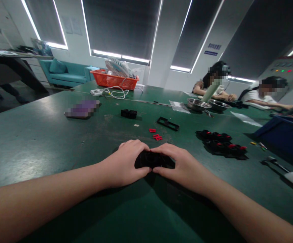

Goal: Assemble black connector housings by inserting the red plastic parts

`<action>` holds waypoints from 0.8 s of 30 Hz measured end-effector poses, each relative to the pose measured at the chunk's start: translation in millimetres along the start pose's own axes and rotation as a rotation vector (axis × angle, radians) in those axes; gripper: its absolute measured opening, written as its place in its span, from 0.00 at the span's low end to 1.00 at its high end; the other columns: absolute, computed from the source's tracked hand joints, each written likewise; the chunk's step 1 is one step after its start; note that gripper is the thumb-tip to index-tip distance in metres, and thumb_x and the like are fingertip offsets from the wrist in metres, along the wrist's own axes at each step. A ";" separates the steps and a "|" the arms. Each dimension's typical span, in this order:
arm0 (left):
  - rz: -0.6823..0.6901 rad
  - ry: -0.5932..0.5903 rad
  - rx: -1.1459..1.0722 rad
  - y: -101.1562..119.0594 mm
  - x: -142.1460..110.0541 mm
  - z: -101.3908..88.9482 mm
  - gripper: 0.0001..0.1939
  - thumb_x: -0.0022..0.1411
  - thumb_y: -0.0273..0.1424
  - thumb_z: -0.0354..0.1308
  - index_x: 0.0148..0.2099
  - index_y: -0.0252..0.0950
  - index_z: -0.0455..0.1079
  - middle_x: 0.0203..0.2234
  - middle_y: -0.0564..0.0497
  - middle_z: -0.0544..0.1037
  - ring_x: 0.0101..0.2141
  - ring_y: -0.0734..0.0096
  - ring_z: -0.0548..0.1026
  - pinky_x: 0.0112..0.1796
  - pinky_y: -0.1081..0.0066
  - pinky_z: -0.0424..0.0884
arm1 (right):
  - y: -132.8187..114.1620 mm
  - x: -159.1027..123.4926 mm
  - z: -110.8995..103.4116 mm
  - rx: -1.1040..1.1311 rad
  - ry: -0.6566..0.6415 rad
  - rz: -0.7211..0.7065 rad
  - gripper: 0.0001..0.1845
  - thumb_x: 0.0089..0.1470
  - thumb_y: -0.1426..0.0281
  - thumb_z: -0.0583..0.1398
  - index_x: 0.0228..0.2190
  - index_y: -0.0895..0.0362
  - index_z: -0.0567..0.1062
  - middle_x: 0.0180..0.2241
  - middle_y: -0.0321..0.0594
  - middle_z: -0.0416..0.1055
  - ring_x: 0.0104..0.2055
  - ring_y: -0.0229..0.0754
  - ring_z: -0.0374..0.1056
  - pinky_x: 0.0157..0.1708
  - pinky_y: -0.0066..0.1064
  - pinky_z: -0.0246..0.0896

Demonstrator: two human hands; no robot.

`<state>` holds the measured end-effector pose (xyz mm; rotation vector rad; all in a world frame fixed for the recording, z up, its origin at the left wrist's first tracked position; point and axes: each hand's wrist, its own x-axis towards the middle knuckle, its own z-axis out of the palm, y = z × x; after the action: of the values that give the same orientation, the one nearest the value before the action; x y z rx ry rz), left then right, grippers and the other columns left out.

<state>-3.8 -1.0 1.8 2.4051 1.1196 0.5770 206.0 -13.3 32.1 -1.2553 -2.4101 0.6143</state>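
Observation:
A black plastic part (153, 160) is held low over the green table in front of me. My left hand (130, 162) grips its left end, fingers over the far side and thumb along the near side. From the right, my right hand (180, 164) closes round the other end the same way, and the thumbs almost meet. Both hands cover the ends of the part. Just beyond my fingers lie small red clips (157, 137) and another red clip (152, 130). Farther off are a black rectangular frame (168, 124) and a black block (128, 113).
Rows of black parts with red pieces (224, 147) lie to the right, near a blue bin (285, 136). A phone (82, 108) rests at left. An orange basket (114, 81), white cable (117, 92) and metal bowls (198, 104) stand farther back. Two people sit across the table.

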 end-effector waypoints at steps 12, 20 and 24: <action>0.005 -0.013 0.018 1.4 1.2 -1.0 0.16 0.57 0.33 0.60 0.49 0.37 0.69 0.44 0.45 0.75 0.48 0.53 0.71 0.51 0.53 0.67 | 1.3 0.3 0.5 -0.007 0.008 -0.010 0.19 0.50 0.75 0.66 0.45 0.56 0.77 0.45 0.43 0.77 0.47 0.46 0.71 0.48 0.37 0.64; 0.007 -0.010 0.018 1.3 0.5 -1.4 0.16 0.57 0.32 0.61 0.49 0.37 0.69 0.44 0.45 0.75 0.48 0.53 0.71 0.51 0.52 0.67 | 1.4 0.3 0.5 0.000 0.007 -0.010 0.19 0.50 0.75 0.66 0.46 0.57 0.77 0.45 0.43 0.77 0.47 0.45 0.71 0.49 0.38 0.64; 0.013 -0.004 0.005 0.3 0.7 -0.1 0.16 0.57 0.32 0.61 0.49 0.36 0.69 0.44 0.45 0.74 0.48 0.53 0.70 0.51 0.52 0.67 | 1.7 0.6 0.8 0.001 0.006 -0.009 0.19 0.50 0.75 0.66 0.46 0.58 0.77 0.45 0.43 0.77 0.47 0.45 0.71 0.49 0.38 0.64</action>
<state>-3.2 -0.6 2.2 2.4185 1.1054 0.5735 206.5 -12.1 30.5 -1.2437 -2.4093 0.6077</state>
